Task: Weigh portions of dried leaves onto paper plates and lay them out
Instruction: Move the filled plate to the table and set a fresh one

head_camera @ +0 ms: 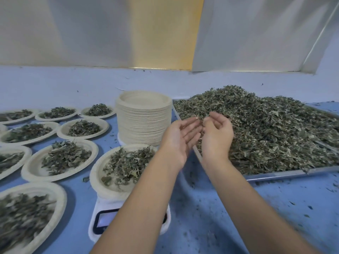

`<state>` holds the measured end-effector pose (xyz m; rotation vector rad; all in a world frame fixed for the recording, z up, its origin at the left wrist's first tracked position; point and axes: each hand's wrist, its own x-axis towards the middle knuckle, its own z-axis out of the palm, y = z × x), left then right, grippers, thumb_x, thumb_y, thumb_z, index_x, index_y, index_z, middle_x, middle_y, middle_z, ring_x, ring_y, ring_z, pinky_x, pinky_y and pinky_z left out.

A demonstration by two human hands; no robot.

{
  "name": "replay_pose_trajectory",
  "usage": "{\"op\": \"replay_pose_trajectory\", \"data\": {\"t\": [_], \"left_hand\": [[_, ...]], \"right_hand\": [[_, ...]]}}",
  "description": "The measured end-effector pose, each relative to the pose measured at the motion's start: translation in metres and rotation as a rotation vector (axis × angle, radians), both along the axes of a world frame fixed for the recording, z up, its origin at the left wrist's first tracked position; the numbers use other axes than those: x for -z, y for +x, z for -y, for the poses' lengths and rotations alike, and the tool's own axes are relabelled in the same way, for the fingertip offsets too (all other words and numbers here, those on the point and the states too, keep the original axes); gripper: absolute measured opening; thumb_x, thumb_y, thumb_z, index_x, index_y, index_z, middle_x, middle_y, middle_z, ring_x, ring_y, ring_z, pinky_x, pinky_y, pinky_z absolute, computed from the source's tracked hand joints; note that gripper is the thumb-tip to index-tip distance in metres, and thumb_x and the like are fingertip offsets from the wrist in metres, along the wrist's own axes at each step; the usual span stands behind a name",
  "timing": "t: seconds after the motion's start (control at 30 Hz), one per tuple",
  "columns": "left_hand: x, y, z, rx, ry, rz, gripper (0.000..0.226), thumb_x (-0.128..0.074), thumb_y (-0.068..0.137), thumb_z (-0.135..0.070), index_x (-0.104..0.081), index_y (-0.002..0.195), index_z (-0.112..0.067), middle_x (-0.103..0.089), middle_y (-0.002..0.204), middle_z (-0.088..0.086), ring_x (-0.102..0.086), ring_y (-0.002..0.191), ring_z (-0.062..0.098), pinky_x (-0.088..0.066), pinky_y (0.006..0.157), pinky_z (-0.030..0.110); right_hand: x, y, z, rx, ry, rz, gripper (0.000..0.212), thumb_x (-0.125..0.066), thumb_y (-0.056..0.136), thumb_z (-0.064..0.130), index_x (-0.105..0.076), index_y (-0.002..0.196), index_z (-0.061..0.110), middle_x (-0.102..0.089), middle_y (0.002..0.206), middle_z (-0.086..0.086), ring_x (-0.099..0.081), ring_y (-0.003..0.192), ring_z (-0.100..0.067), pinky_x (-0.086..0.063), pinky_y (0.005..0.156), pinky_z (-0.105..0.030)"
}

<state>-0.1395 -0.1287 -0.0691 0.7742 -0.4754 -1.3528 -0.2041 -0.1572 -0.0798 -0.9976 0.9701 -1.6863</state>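
Dried leaves (266,129), heaped just beyond hands (180,142) (217,138)

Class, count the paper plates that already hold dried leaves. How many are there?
9 filled plates: one on the scale, one front left, two in the next row, two behind those, three along the back. More may lie beyond the left edge.

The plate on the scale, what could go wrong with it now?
The left forearm crosses over the plate and the scale, hiding part of its display, so it might bump the plate or spoil the reading. Bits from the left hand and right hand, above the tray edge, could drop onto the blue cloth.
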Motion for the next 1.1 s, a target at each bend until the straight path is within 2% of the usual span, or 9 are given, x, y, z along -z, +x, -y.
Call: {"op": "replay_pose_trajectory", "data": {"t": [0.13, 0.2, 0.27, 0.4, 0.57, 0.77, 0.93, 1.03, 1.1], "left_hand": [[-0.004, 0.031, -0.026, -0.050, -0.024, -0.020, 0.024, -0.038, 0.095, -0.008, -0.061, 0.095, -0.002, -0.064, 0.119, 0.016, -0.061, 0.106, 0.024, -0.051, 0.087, 0.027], [-0.005, 0.049, -0.038, -0.099, -0.026, -0.009, 0.024, -0.039, 0.095, -0.009, -0.062, 0.097, -0.002, -0.065, 0.115, 0.016, -0.061, 0.107, 0.023, -0.050, 0.088, 0.027], [-0.005, 0.068, -0.048, -0.158, -0.030, -0.011, 0.025, -0.039, 0.095, -0.009, -0.062, 0.099, -0.001, -0.065, 0.111, 0.015, -0.061, 0.108, 0.023, -0.049, 0.089, 0.028], [-0.003, 0.107, -0.066, -0.275, -0.015, 0.047, 0.026, -0.038, 0.096, -0.011, -0.062, 0.104, -0.003, -0.065, 0.114, 0.012, -0.060, 0.110, 0.021, -0.047, 0.095, 0.029], [0.008, 0.141, -0.082, -0.385, 0.065, 0.210, 0.026, -0.038, 0.097, -0.013, -0.063, 0.101, -0.008, -0.067, 0.111, 0.005, -0.061, 0.106, 0.015, -0.047, 0.091, 0.025], [0.024, 0.158, -0.082, -0.475, 0.207, 0.409, 0.028, -0.039, 0.095, -0.010, -0.062, 0.111, -0.010, -0.062, 0.121, 0.005, -0.056, 0.110, 0.013, -0.037, 0.101, 0.027], [0.034, 0.163, -0.081, -0.437, 0.285, 0.401, 0.034, -0.038, 0.095, -0.011, -0.060, 0.120, -0.006, -0.061, 0.126, 0.007, -0.054, 0.119, 0.017, -0.037, 0.098, 0.028], [0.035, 0.162, -0.081, -0.404, 0.310, 0.346, 0.032, -0.039, 0.096, -0.011, -0.060, 0.118, -0.004, -0.061, 0.126, 0.009, -0.055, 0.118, 0.020, -0.041, 0.096, 0.030], [0.034, 0.159, -0.081, -0.361, 0.316, 0.284, 0.028, -0.040, 0.096, -0.012, -0.061, 0.115, -0.006, -0.063, 0.121, 0.008, -0.060, 0.106, 0.021, -0.049, 0.086, 0.034]], "right_hand": [[-0.001, 0.029, -0.011, -0.121, 0.025, 0.106, 0.015, -0.051, 0.093, -0.003, -0.057, 0.101, 0.007, -0.060, 0.091, -0.010, -0.056, 0.075, -0.012, -0.050, 0.071, -0.021], [0.002, 0.045, -0.018, -0.180, 0.025, 0.129, 0.016, -0.048, 0.093, -0.005, -0.057, 0.105, 0.001, -0.060, 0.084, -0.008, -0.056, 0.066, -0.009, -0.049, 0.061, -0.015], [0.005, 0.059, -0.025, -0.225, 0.035, 0.138, 0.016, -0.045, 0.094, -0.005, -0.057, 0.101, 0.003, -0.059, 0.081, -0.007, -0.055, 0.066, -0.010, -0.049, 0.058, -0.015], [0.007, 0.072, -0.030, -0.273, 0.058, 0.107, 0.024, -0.043, 0.094, -0.003, -0.060, 0.087, 0.011, -0.062, 0.079, -0.004, -0.058, 0.067, -0.012, -0.052, 0.061, -0.018], [0.010, 0.066, -0.023, -0.279, 0.038, -0.041, 0.027, -0.043, 0.094, -0.003, -0.064, 0.086, 0.011, -0.067, 0.083, -0.006, -0.065, 0.071, -0.012, -0.055, 0.064, -0.016], [0.023, 0.061, -0.021, -0.365, 0.047, -0.236, 0.034, -0.040, 0.091, -0.008, -0.068, 0.084, 0.010, -0.071, 0.089, -0.006, -0.069, 0.085, -0.014, -0.056, 0.074, -0.018], [0.033, 0.061, -0.020, -0.380, 0.066, -0.279, 0.034, -0.041, 0.091, -0.007, -0.070, 0.085, 0.010, -0.072, 0.094, -0.006, -0.069, 0.089, -0.011, -0.055, 0.073, -0.015], [0.035, 0.063, -0.019, -0.388, 0.114, -0.229, 0.033, -0.042, 0.089, -0.009, -0.070, 0.083, 0.007, -0.073, 0.093, -0.011, -0.070, 0.092, -0.018, -0.055, 0.085, -0.028], [0.035, 0.065, -0.020, -0.406, 0.146, -0.179, 0.032, -0.042, 0.088, -0.011, -0.070, 0.082, 0.004, -0.073, 0.093, -0.013, -0.070, 0.093, -0.022, -0.054, 0.090, -0.034]]}}
